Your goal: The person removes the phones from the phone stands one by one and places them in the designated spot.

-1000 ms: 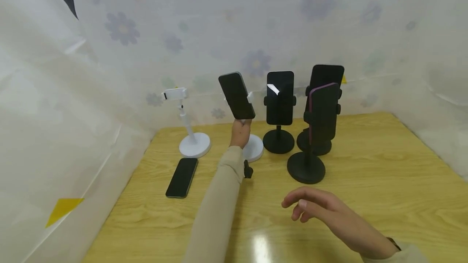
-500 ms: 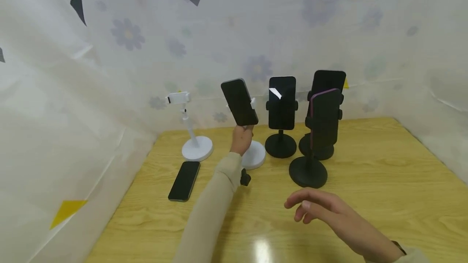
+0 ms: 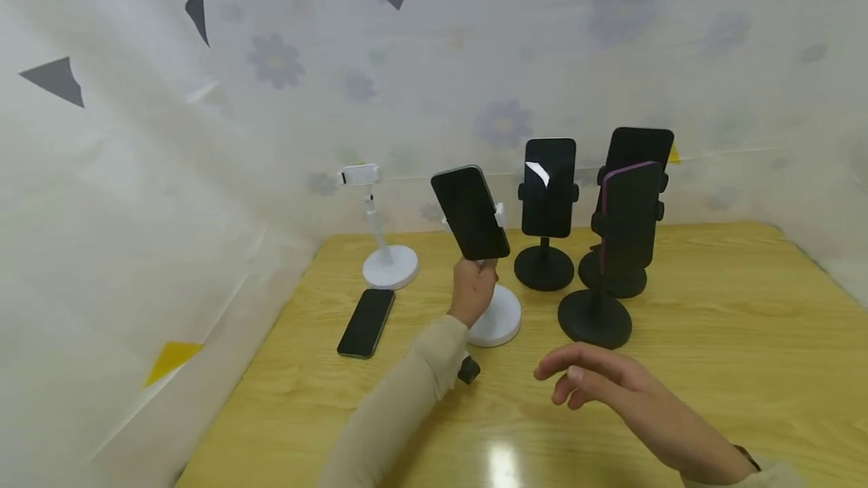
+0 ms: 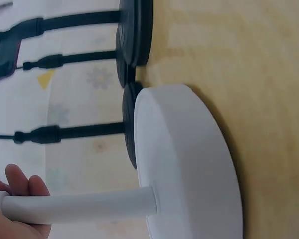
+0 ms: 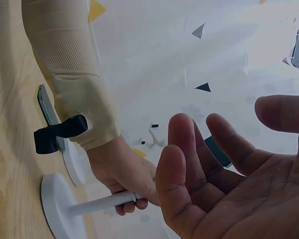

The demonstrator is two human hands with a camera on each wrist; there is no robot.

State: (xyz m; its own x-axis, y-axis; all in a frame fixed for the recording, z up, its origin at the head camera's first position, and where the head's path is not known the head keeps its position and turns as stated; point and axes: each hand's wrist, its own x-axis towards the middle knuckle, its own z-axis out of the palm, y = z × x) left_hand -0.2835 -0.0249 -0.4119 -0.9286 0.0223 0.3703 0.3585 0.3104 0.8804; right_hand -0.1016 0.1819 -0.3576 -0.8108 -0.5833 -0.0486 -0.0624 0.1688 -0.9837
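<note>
My left hand (image 3: 473,291) grips the upper pole of a white phone stand (image 4: 84,206), just under its clamp. A dark phone (image 3: 471,213) sits tilted in that clamp. The stand's round white base (image 3: 500,318) is at the tabletop. In the left wrist view, curled fingers (image 4: 27,186) wrap the pole. My right hand (image 3: 620,394) hovers over the table, in front of the black stands, with relaxed, slightly bent fingers and nothing in them. The right wrist view shows its palm and fingers (image 5: 182,164) near the left hand.
Another white stand (image 3: 389,266) with an empty clamp is at the back left. A phone (image 3: 366,322) lies flat before it. To the right, black stands hold a phone (image 3: 549,187), a second phone (image 3: 640,143) and a purple-edged phone (image 3: 631,217). A patterned curtain (image 3: 434,81) hangs behind.
My left hand has drawn the white stand and its phone nearer, away from the back edge. The right hand keeps its pose; the head view has shifted left.
</note>
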